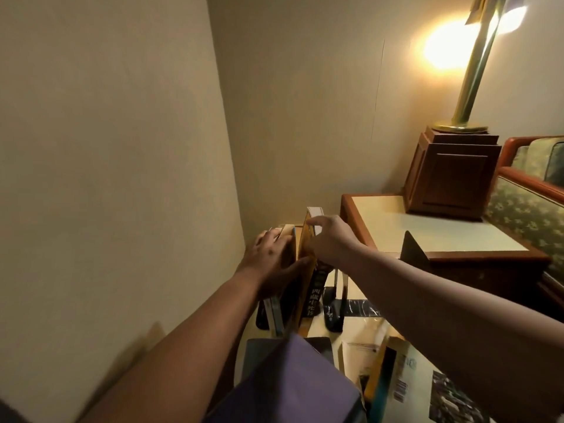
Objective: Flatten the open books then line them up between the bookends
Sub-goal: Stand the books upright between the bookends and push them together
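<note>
"What colour is the tall upright paperback book (306, 271)?"
"Ochre yellow. The thin book spine (316, 296) beside it is black with white characters."
"And the padded armchair upholstery (525, 216)?"
"Dull green with pale floral sprigs."
"The lamp?"
"A brass-gold metal lamp pole (471, 77) on a dark red-brown square wooden base (451, 175)."

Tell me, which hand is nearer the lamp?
Right. The right hand holds a book, down-left of the lamp; the left hand lies further left.

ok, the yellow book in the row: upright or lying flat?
Upright, slightly tilted. The yellow book stands on its edge, the right hand gripping its top.
</note>
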The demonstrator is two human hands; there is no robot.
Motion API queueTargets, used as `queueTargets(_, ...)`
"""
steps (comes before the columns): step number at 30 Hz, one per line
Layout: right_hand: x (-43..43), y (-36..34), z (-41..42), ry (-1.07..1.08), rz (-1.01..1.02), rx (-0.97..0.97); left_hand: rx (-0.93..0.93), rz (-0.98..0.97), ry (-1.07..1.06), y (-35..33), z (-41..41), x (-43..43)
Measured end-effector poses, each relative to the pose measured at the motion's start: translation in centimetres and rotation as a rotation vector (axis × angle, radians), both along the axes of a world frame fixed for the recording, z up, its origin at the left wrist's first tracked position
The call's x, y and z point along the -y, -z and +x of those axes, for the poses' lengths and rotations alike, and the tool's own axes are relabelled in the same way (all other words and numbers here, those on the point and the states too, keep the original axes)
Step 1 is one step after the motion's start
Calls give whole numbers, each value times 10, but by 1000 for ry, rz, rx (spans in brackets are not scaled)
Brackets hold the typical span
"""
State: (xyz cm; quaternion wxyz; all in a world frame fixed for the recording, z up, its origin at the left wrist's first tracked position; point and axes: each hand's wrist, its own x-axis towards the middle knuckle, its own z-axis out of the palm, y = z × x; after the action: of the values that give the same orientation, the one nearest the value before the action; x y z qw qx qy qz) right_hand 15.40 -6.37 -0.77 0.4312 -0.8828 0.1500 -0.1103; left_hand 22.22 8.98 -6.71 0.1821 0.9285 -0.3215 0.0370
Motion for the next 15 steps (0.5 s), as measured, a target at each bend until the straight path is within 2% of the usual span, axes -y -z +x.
queueTargets(6, 1, 18, 12, 9, 159, 52, -21, 36, 70, 2, 3, -2)
queueTargets(11, -10, 26, 13, -38, 277, 65, -31, 48, 45, 4, 10, 3)
queueTargets(15, -14, 34, 11, -48, 437, 72, 0, -35, 47, 8, 7, 0)
